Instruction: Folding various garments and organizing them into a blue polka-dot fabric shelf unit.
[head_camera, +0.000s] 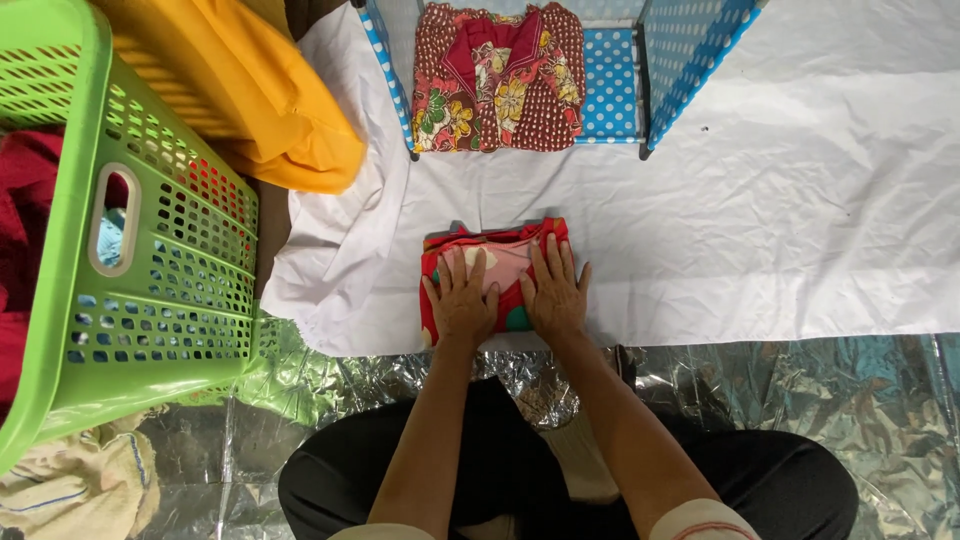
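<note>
A folded red garment with pink and teal patches (500, 250) lies on a white sheet (720, 200) in front of me. My left hand (460, 297) rests flat on its left half, fingers spread. My right hand (553, 290) presses flat on its right half. Neither hand grips anything. Beyond it, a folded brown and red floral garment (498, 80) lies inside a blue polka-dot fabric box (610, 85).
A green plastic laundry basket (150, 250) with red clothes stands at the left. A yellow cloth (260, 90) lies behind it. Silver foil sheeting (820, 400) covers the floor near my crossed legs. A pale cloth (80, 480) lies at bottom left.
</note>
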